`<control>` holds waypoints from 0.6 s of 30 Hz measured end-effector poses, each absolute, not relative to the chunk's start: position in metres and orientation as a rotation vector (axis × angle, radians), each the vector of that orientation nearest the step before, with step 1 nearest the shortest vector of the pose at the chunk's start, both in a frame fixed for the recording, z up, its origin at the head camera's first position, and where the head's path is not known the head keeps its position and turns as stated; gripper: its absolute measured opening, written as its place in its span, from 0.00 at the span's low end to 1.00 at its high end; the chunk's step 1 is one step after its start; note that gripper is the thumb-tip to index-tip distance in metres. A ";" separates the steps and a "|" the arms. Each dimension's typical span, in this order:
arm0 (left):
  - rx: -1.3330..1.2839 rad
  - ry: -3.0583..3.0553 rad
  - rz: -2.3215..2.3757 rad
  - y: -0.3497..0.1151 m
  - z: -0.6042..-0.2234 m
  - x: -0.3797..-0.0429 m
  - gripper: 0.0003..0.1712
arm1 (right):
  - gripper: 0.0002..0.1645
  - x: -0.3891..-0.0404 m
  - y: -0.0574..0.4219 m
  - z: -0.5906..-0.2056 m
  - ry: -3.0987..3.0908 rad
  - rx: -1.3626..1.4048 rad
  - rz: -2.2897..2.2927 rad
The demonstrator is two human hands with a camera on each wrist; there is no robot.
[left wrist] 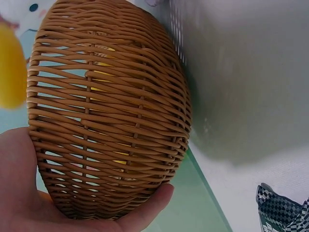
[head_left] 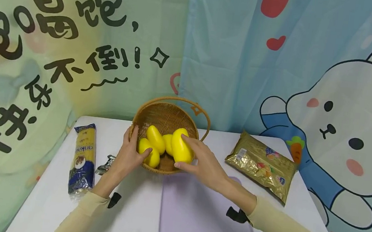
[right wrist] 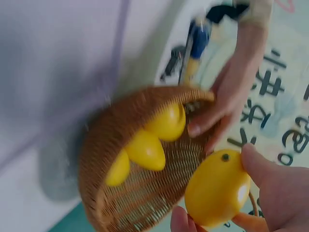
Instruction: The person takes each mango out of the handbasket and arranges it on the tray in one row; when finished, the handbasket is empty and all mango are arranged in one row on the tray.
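A brown wicker basket (head_left: 170, 115) with a looped handle is tilted, its mouth facing me. My left hand (head_left: 129, 158) grips its left rim; in the left wrist view the thumb lies along the outside of the weave (left wrist: 111, 111). Between the fingers and thumb of my right hand (head_left: 209, 168) is a yellow mango (head_left: 181, 146), at the basket's right side. The right wrist view shows this mango (right wrist: 217, 188) apart from the others, its dark stem end visible. Three more yellow mangoes (head_left: 155, 139) lie together inside the basket.
Under my right forearm lies a pale purple tray (head_left: 202, 220) on the white table (head_left: 134, 220). A gold foil bag (head_left: 262, 165) is at the right. To the left are a yellow-and-blue packet (head_left: 84, 158) and a small black-and-white checked packet (head_left: 105, 165). Printed curtains hang behind.
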State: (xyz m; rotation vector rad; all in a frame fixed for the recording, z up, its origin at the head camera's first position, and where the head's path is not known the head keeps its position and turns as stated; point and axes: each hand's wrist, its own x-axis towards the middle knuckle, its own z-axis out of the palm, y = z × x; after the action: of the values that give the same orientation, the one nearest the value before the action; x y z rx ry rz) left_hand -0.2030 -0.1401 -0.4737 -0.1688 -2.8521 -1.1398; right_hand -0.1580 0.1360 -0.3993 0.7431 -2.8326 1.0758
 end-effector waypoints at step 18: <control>-0.217 -2.828 -1.131 -0.140 -0.473 -0.204 0.58 | 0.50 -0.062 0.152 -0.469 -2.902 0.644 1.145</control>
State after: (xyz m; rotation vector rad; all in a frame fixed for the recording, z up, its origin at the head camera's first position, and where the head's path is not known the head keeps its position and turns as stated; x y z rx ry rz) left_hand -0.2039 -0.1403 -0.4729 -0.2167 -2.8277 -1.1306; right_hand -0.0620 0.1523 -0.4690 0.6445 -2.9024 1.1451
